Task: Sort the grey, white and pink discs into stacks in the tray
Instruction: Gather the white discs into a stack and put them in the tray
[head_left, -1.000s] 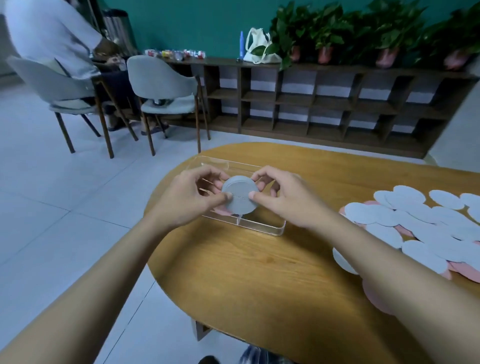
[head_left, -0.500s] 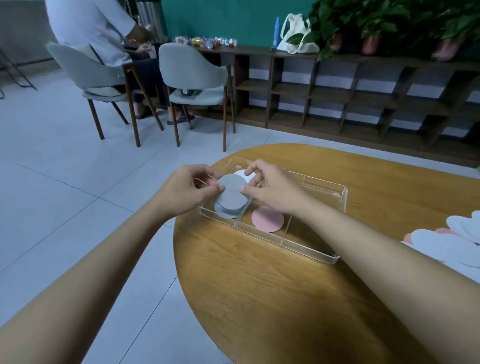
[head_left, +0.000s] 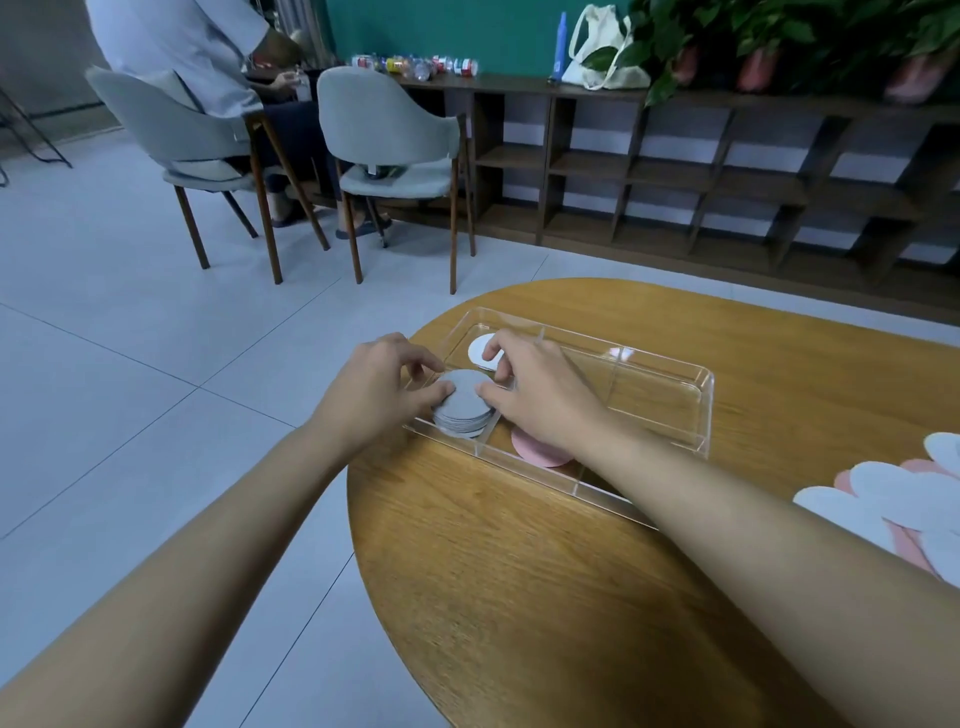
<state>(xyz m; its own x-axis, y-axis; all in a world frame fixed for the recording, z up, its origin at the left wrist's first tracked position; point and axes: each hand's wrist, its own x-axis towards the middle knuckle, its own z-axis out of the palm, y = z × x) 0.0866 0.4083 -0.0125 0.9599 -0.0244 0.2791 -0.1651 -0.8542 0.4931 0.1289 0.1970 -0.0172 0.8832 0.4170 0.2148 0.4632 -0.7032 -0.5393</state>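
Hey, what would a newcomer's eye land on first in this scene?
The left hand and right hand grip a grey disc stack in the near-left compartment of the clear tray. A pink disc lies beside it under the right wrist, a white disc behind, and loose white and pink discs crowd the right edge of the wooden table.

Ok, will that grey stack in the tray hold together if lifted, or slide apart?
Probably slides: the grey stack has fanned edges, not flush. Its layers look thin, so likely light and flexible. Left hand and right hand pinching opposite sides should steady it.
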